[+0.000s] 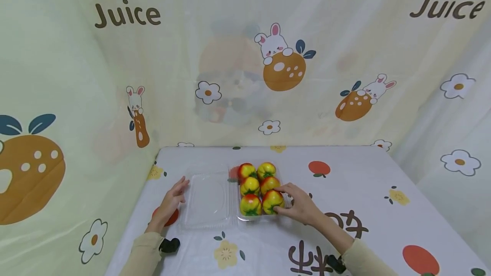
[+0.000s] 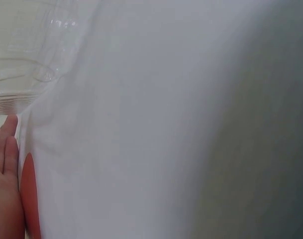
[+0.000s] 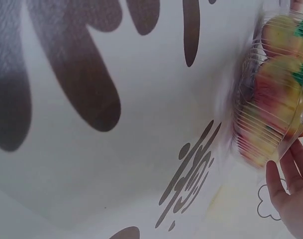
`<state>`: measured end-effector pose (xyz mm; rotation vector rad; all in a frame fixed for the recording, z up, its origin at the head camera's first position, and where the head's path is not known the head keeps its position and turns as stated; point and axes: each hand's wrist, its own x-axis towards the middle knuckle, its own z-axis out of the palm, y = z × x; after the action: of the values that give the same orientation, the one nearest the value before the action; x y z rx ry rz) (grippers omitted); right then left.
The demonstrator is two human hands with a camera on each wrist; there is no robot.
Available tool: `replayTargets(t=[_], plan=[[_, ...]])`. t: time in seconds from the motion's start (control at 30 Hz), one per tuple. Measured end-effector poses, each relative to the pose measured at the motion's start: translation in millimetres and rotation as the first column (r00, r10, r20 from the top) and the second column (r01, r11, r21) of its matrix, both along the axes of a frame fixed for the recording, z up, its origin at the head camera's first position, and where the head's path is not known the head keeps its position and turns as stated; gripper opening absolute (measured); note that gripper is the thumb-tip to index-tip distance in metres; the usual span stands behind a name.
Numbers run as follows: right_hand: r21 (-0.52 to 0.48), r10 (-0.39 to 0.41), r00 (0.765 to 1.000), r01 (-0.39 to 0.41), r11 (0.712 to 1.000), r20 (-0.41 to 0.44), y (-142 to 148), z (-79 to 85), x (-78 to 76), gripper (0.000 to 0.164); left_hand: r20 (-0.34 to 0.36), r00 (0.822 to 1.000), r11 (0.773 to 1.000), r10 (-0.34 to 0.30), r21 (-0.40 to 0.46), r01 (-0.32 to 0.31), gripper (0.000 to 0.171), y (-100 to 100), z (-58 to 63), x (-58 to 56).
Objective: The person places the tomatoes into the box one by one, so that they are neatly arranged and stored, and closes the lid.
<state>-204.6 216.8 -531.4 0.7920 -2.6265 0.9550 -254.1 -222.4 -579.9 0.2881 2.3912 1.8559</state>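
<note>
A clear plastic clamshell box lies unfolded, its box half (image 1: 251,218) filled with several yellow-and-red fruits (image 1: 250,186) with green leafy calyxes. My right hand (image 1: 301,205) is at the box's front right corner, thumb and fingers spread around the nearest right fruit (image 1: 273,200), pinching it while it sits in the box. In the right wrist view the ribbed box wall (image 3: 260,119) stands beside the fingertips (image 3: 273,174). On the left, my left hand (image 1: 172,201) lies with fingers fairly straight beside the lid half (image 1: 209,199), holding nothing.
A white patterned cloth (image 1: 345,182) with printed fruit, flowers and dark lettering covers the table. Printed curtains (image 1: 230,54) hang behind and at both sides. Black straps with small devices (image 1: 169,245) sit at the wrists.
</note>
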Motion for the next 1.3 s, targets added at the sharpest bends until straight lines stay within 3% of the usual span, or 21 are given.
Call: replayTargets(t=[0.2,0.5,0.7,0.97,1.13,1.3], plan=[[-0.087,0.039,0.999,-0.041,0.995,-0.025,0,0.3,-1.3,0.042,0.003,1.0,1.0,0.0,-0.009,0.0,0.062,-1,-1.6,-2.7],[-0.073,0.071,0.996,-0.076,0.994,-0.061,4,-2.2,-0.4,0.041,0.02,1.0,1.0,0.019,-0.011,-0.019,0.063,3,-1.0,-0.8],[-0.117,0.063,0.997,-0.067,0.991,-0.041,4,1.0,-3.3,0.036,0.056,0.998,1.0,0.02,-0.009,-0.019,0.062,4,8.1,-2.2],[-0.115,0.014,0.998,-0.021,0.993,-0.067,3,5.8,-6.2,0.028,0.106,0.992,0.994,0.063,-0.093,-0.053,0.057,1,22.0,-8.2],[-0.112,0.03,0.997,-0.039,0.993,-0.078,4,7.8,-11.2,0.028,0.109,0.99,0.993,0.086,-0.093,-0.076,0.053,0,31.5,-12.6],[-0.148,0.038,0.998,-0.045,0.988,-0.048,5,6.1,-10.1,0.027,0.164,0.98,0.99,0.115,-0.094,-0.1,0.052,0,35.3,-11.8]])
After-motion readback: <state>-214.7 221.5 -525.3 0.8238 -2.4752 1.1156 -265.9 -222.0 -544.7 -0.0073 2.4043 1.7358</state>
